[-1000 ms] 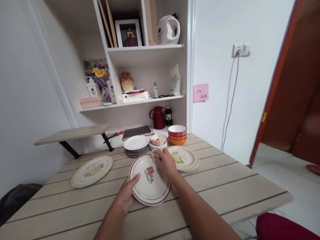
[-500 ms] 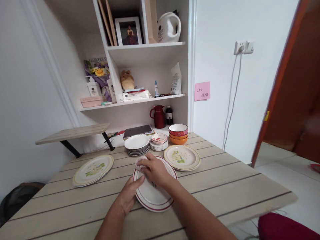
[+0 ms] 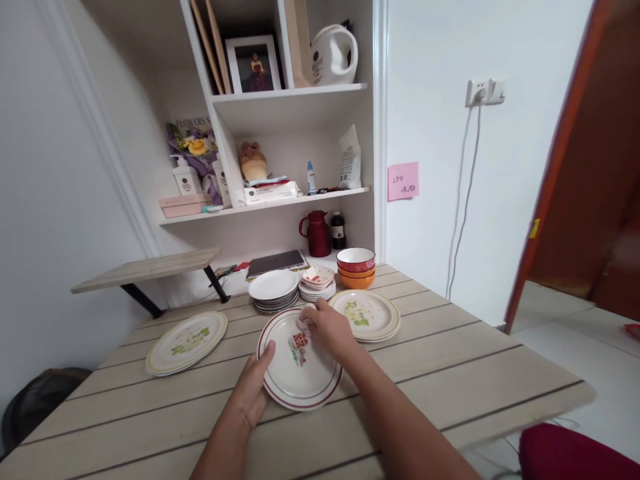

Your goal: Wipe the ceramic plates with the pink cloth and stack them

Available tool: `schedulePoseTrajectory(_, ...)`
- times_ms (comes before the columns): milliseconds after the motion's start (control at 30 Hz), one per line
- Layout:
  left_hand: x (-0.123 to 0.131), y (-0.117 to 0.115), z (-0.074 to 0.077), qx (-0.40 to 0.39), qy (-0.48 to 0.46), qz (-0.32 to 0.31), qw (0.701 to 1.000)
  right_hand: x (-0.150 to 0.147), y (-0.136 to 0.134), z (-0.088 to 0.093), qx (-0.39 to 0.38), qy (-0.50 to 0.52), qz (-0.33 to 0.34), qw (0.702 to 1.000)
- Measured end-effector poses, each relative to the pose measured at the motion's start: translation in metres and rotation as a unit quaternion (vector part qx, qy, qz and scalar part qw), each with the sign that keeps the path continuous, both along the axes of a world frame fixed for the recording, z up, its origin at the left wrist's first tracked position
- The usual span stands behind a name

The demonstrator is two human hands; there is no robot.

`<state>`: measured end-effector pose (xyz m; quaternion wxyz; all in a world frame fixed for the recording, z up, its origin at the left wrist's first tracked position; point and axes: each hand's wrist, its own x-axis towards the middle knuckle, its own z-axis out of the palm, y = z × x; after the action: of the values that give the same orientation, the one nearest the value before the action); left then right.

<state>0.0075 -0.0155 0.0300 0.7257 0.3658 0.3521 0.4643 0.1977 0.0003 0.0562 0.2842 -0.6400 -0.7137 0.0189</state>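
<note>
A white plate [image 3: 310, 383] with a dark red rim line and a red and green print at its middle is in front of me, tilted a little. My left hand [image 3: 255, 387] grips its left edge, thumb on top and fingers beneath. Over the plate's upper right part, my right hand [image 3: 330, 330] pinches a pale, crumpled cloth [image 3: 304, 319] against the surface. Most of the cloth is hidden by the fingers. Close by on the right lie stacked oval plates [image 3: 383, 317] with a yellow rim and green floral print; similar oval plates [image 3: 210, 327] lie on the left.
Behind the plate stand a stack of round plates [image 3: 273, 287], small dishes [image 3: 319, 277] and stacked bowls [image 3: 356, 270]. A red jug [image 3: 319, 235] is farther back, under the shelves. A small raised wooden shelf [image 3: 145, 270] occupies the table's back left.
My right hand has moved with the cloth to the right across the plate, baring the print. The plate has shifted slightly left and up in view, with my left hand still on it.
</note>
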Motion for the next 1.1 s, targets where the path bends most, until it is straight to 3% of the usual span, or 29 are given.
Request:
schedulePoseTrajectory(100, -0.001, 0.003, -0.001, -0.004, -0.020, 0.026, 0.999, 0.014, -0.001, -0.003, -0.044, -0.019, -0.008, 0.999)
schedulePoseTrajectory(200, -0.002, 0.006, -0.004, -0.022, -0.031, 0.038, 0.999, 0.018, -0.005, -0.003, -0.073, -0.043, 0.026, 0.996)
schedulePoseTrajectory(300, -0.003, 0.011, -0.007, -0.043, -0.048, 0.041, 0.997, 0.014, -0.010, -0.001, -0.110, -0.048, 0.125, 0.985)
schedulePoseTrajectory(400, -0.004, 0.014, -0.012, -0.045, -0.070, 0.032, 0.996, 0.005, -0.014, 0.001, -0.150, -0.034, 0.256, 0.954)
schedulePoseTrajectory(500, -0.005, 0.015, -0.018, -0.017, -0.099, 0.011, 0.995, -0.011, -0.014, -0.003, -0.111, 0.005, 0.346, 0.932)
schedulePoseTrajectory(567, -0.006, 0.016, -0.021, 0.007, -0.125, -0.006, 0.992, -0.025, -0.012, -0.008, -0.065, 0.039, 0.367, 0.927)
schedulePoseTrajectory(667, -0.005, 0.016, -0.022, 0.015, -0.147, -0.013, 0.989, -0.045, -0.006, -0.013, -0.012, 0.068, 0.322, 0.944)
schedulePoseTrajectory(833, 0.000, 0.017, -0.016, -0.019, -0.124, -0.003, 0.992, -0.056, 0.008, -0.009, 0.039, 0.063, 0.163, 0.984)
schedulePoseTrajectory(967, 0.003, 0.011, -0.010, -0.019, -0.108, -0.026, 0.994, -0.039, 0.019, -0.003, 0.005, 0.011, 0.044, 0.999)
schedulePoseTrajectory(1100, 0.003, 0.009, -0.010, 0.002, -0.095, -0.020, 0.995, -0.010, 0.019, -0.002, -0.069, -0.021, -0.016, 0.997)
